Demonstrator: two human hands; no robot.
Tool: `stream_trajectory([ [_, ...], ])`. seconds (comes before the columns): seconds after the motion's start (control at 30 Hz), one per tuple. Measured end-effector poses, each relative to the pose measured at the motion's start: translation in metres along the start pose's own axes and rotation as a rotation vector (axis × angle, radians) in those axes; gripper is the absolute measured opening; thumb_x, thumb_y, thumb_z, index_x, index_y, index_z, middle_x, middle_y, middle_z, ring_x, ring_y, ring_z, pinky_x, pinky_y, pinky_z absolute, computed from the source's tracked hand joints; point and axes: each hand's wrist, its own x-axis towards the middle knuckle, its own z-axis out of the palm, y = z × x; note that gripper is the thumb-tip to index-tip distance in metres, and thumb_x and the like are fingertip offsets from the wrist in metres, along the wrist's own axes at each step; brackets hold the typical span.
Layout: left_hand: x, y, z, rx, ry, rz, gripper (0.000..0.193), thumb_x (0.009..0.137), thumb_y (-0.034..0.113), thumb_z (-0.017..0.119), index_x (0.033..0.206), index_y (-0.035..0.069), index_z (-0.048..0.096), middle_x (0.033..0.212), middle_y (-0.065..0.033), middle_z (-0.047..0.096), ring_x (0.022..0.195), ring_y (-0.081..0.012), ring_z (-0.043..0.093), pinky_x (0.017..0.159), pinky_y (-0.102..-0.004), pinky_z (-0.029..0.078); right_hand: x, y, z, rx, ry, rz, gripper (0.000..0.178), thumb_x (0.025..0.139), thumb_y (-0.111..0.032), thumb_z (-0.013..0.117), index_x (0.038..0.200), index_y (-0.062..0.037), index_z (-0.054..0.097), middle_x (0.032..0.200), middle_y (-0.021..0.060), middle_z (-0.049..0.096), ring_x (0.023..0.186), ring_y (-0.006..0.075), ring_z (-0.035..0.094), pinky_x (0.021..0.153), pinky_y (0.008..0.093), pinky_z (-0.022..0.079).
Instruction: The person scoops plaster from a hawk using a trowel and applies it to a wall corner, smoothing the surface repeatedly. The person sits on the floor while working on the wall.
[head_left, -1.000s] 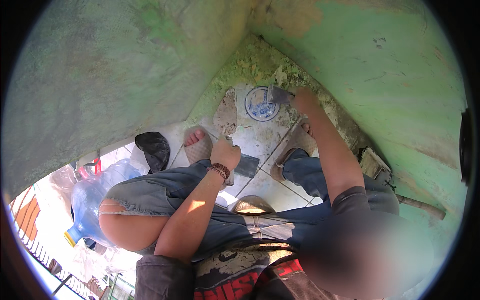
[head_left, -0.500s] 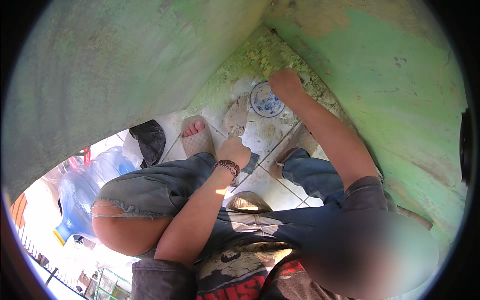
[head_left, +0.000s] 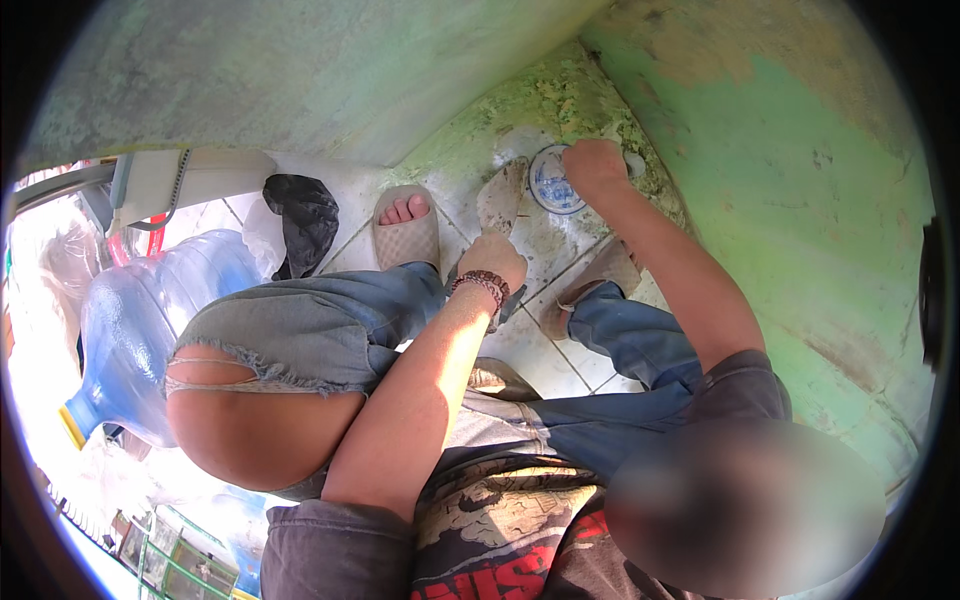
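In the head view, my left hand [head_left: 492, 262], with a braided bracelet at its wrist, is closed around the handle of a trowel [head_left: 503, 196]. The trowel's flat blade is smeared pale and points away toward the corner. Just right of its tip is a round white plate [head_left: 556, 182] with a blue rim and blue patterning. My right hand [head_left: 597, 168] is closed at the plate's right edge, covering part of it. Whether it grips the rim or some other thing is hidden. A small white object [head_left: 634, 165] shows just beyond that hand.
Two green walls [head_left: 780, 180] meet at the mossy far corner. White floor tiles [head_left: 530, 350] lie between my sandalled feet [head_left: 408, 225]. To the left are a black plastic bag [head_left: 302, 222] and a large blue water jug [head_left: 150, 330] lying on its side.
The view has shifted, bringing more of the left side into sight. Both hands stay close to the trowel and the plate, still closed.
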Motion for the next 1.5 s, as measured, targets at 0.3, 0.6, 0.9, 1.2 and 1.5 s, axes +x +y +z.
stream_trajectory([
  [0.3, -0.007, 0.001, 0.0, -0.008, 0.039, 0.047, 0.033, 0.079, 0.016, 0.058, 0.101, -0.009, 0.058, 0.097, -0.0301, 0.065, 0.097, -0.0418, 0.063, 0.084, -0.0454, 0.051, -0.021, 0.041, 0.005, -0.001, -0.132, 0.113, 0.019, 0.082, -0.009, 0.058, 0.091, -0.0044, 0.073, 0.094, 0.0163, 0.07, 0.088, 0.0297, 0.07, 0.072, 0.0386, 0.056],
  [0.6, -0.018, 0.024, -0.011, -0.069, -0.147, -0.008, 0.033, 0.08, 0.017, 0.058, 0.101, -0.008, 0.064, 0.107, -0.0299, 0.064, 0.106, -0.0381, 0.062, 0.09, -0.0407, 0.051, -0.039, 0.023, -0.016, 0.107, -0.12, 0.093, 0.017, 0.077, -0.006, 0.061, 0.091, -0.0005, 0.069, 0.092, 0.0195, 0.069, 0.087, 0.0327, 0.069, 0.073, 0.0417, 0.056],
  [0.9, 0.004, 0.013, 0.011, 0.002, -0.212, 0.086, 0.035, 0.083, 0.023, 0.057, 0.097, -0.008, 0.066, 0.107, -0.029, 0.064, 0.106, -0.038, 0.062, 0.092, -0.0403, 0.05, -0.062, -0.001, 0.009, 0.164, -0.004, 0.092, 0.016, 0.079, -0.007, 0.058, 0.09, -0.0002, 0.068, 0.092, 0.0192, 0.066, 0.087, 0.0338, 0.067, 0.074, 0.0417, 0.055],
  [1.2, 0.018, 0.011, 0.034, 0.133, -0.226, 0.192, 0.035, 0.085, 0.023, 0.057, 0.101, -0.007, 0.066, 0.109, -0.0276, 0.064, 0.107, -0.0366, 0.062, 0.092, -0.0402, 0.05, -0.054, -0.006, -0.006, 0.247, -0.014, 0.188, 0.018, 0.081, -0.01, 0.059, 0.091, -0.0005, 0.071, 0.097, 0.0199, 0.068, 0.091, 0.0311, 0.068, 0.074, 0.0392, 0.056],
  [1.5, 0.004, 0.029, 0.039, -0.05, -0.166, 0.089, 0.03, 0.083, 0.019, 0.059, 0.098, -0.006, 0.066, 0.106, -0.0284, 0.065, 0.105, -0.0369, 0.063, 0.09, -0.0409, 0.052, -0.054, -0.003, -0.02, 0.404, -0.197, 0.315, 0.024, 0.081, -0.01, 0.056, 0.097, 0.0022, 0.069, 0.102, 0.0236, 0.067, 0.098, 0.0344, 0.066, 0.082, 0.0401, 0.054],
])
